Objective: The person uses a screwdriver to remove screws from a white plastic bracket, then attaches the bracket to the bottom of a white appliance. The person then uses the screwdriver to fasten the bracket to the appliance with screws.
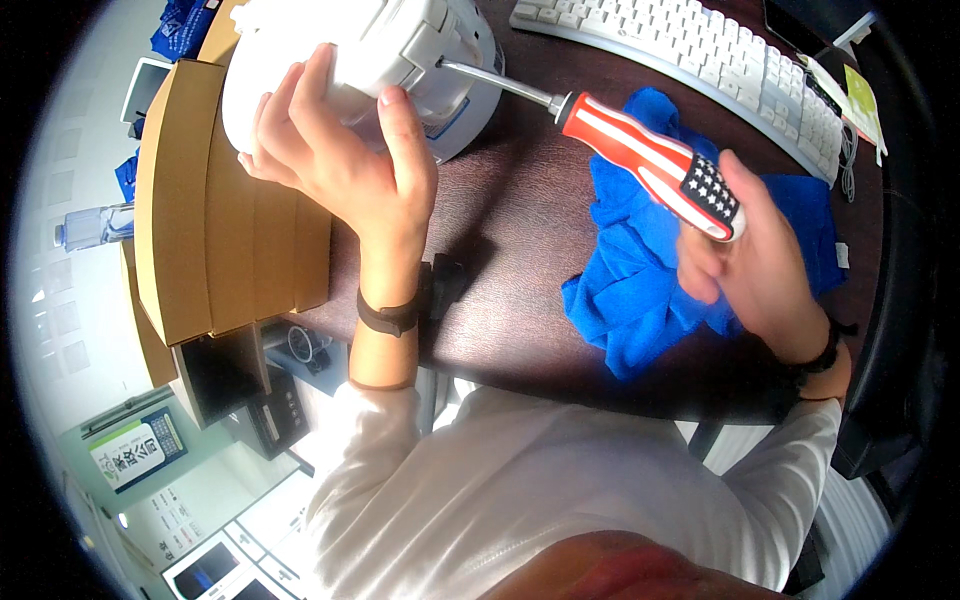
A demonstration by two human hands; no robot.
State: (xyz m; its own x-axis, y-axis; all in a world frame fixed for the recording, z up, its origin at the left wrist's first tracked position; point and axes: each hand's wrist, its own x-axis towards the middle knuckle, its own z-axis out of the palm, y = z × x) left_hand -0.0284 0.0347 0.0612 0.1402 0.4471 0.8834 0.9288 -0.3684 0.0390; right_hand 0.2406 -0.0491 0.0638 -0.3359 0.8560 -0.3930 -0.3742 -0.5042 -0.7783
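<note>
A white appliance with a rounded body (285, 45) lies at the top of the head view, partly cut off by the edge; its exact kind I cannot tell. My left hand (345, 165) grips its near side, fingers curved over the shell and thumb apart. A screwdriver (625, 150) with a red, white and dark star-patterned handle points into an opening in the appliance. My right hand (755, 260) holds the handle's end, thumb on top and fingers curled beneath. How deep the screwdriver's tip sits is hidden.
A crumpled blue cloth (630, 270) lies on the dark table (500, 260) below the screwdriver. Behind it is a white keyboard (700, 60). Cardboard boxes (230, 210) stand left of my left arm. A clear bottle (95, 228) is farther left.
</note>
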